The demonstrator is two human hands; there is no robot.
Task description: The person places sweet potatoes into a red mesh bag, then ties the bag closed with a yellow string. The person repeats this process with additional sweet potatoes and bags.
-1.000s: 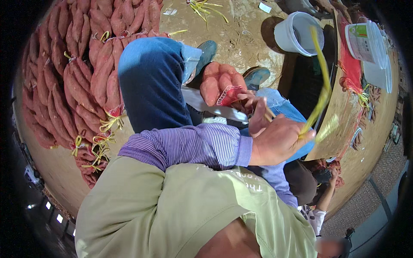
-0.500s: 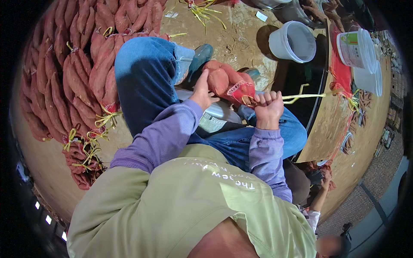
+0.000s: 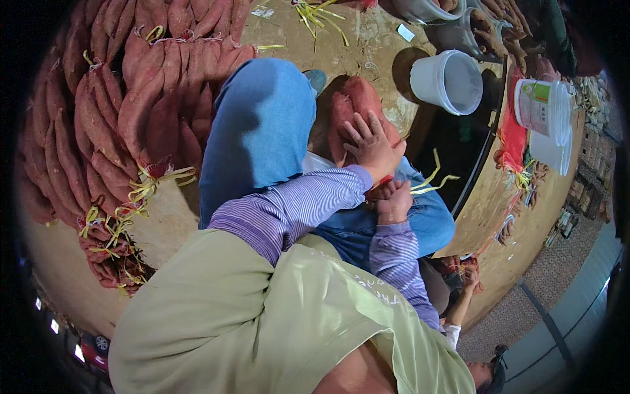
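Observation:
A red mesh bag of sweet potatoes point(image 3: 365, 98) stands between my knees, over the metal-coloured thing partly hidden below. Against its side lies my left hand point(image 3: 374, 148), fingers spread and stretched out. Close under it, my right hand point(image 3: 395, 203) is closed at the bag's gathered neck, near my right knee. Yellow tie strips point(image 3: 430, 182) stick out to the right from beside that fist. The neck itself is mostly covered by my hands.
Filled mesh bags of sweet potatoes point(image 3: 147, 98) are piled at the left. A white bucket point(image 3: 430, 82) stands at upper right, with stacked lidded buckets point(image 3: 541, 118) beyond it. Loose yellow strips point(image 3: 321, 16) lie at the top. A co-worker's hand point(image 3: 470, 276) shows at lower right.
My left hand has shifted right across the bag and spread its fingers. The bag has swung more upright, its neck lowered toward my right knee. My right hand has come down with it.

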